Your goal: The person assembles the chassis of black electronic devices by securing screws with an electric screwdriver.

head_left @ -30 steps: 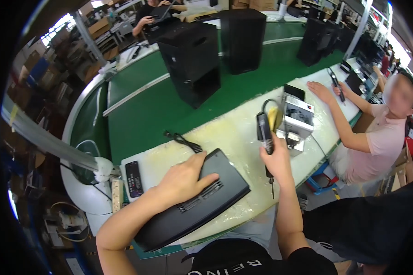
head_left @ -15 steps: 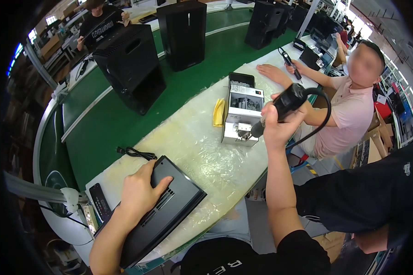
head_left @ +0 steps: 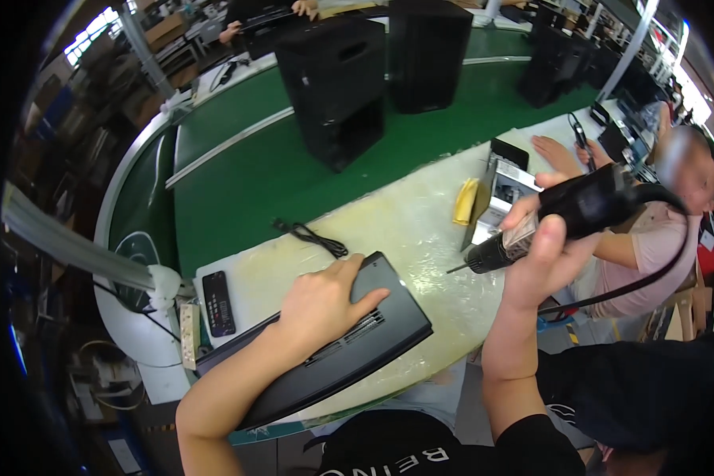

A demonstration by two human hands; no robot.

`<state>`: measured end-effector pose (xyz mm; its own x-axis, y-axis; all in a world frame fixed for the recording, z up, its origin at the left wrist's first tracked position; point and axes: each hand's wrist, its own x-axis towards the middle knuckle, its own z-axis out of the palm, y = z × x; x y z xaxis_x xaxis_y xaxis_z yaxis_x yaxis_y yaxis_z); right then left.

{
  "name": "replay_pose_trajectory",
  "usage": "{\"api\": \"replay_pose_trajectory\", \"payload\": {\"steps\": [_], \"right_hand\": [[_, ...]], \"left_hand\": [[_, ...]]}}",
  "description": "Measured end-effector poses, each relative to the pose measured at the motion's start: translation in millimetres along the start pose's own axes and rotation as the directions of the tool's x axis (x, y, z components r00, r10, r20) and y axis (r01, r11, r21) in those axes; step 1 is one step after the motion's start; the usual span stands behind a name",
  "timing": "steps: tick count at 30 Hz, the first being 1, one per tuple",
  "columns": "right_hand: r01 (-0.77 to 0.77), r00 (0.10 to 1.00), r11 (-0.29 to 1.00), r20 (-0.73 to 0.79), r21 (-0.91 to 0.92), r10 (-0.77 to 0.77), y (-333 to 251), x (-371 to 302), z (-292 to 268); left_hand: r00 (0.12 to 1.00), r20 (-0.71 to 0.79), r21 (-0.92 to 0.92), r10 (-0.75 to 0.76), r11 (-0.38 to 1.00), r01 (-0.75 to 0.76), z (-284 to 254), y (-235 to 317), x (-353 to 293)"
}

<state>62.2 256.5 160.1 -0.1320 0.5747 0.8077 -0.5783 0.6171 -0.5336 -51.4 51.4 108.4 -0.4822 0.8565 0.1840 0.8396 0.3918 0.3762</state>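
Note:
A flat black case with vent slots [head_left: 397,317] lies at the near edge of the film-covered table [head_left: 408,274]. Spread across its top is my left hand [head_left: 319,305], palm down, thumb beside the vents. My right hand [head_left: 551,254] grips a black corded electric screwdriver [head_left: 587,202] in the air, its bit pointing left toward the case and apart from it. Behind the screwdriver, partly hidden, stands a small white box of screws [head_left: 512,186]. Whether a screw sits on the bit is too small to tell.
A coiled black cable [head_left: 317,238], a remote control [head_left: 218,303] and a power strip [head_left: 189,337] lie left; a yellow cloth [head_left: 466,201] lies by the screw box. Black speaker cabinets [head_left: 333,87] stand on the green conveyor [head_left: 246,190]. A co-worker in pink [head_left: 662,238] sits right.
The view has swung left, shifting the scene rightward. My right hand has brought the screwdriver away from the screw box, nearer me, and its bit shows more plainly. My left hand stays on the case.

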Motion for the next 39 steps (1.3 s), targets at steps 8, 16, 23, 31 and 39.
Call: {"api": "replay_pose_trajectory", "payload": {"steps": [8, 16, 23, 31, 39], "right_hand": [[-0.044, 0.985, 0.967, 0.173, 0.251, 0.000, -29, 13, 93], [-0.006, 0.964, 0.980, 0.262, 0.200, -0.048, -13, 5, 102], [-0.072, 0.940, 0.955, 0.341, 0.287, -0.032, 0, -15, 103], [-0.225, 0.913, 0.921, 0.399, 0.318, 0.085, 3, -22, 105], [0.077, 0.908, 0.979, 0.393, 0.189, -0.148, 13, -17, 111]], "left_hand": [[1.000, 0.007, 0.015, -0.016, 1.000, 0.016, -3, -2, -5], [1.000, 0.020, 0.003, -0.015, 1.000, 0.015, -5, -1, -3], [1.000, 0.010, -0.016, 0.017, 1.000, -0.017, -1, -4, -3], [0.999, 0.015, -0.013, 0.049, 0.999, -0.049, -1, -1, -3], [0.995, 0.095, -0.006, -0.029, 1.000, 0.030, -7, 5, 2]]}}
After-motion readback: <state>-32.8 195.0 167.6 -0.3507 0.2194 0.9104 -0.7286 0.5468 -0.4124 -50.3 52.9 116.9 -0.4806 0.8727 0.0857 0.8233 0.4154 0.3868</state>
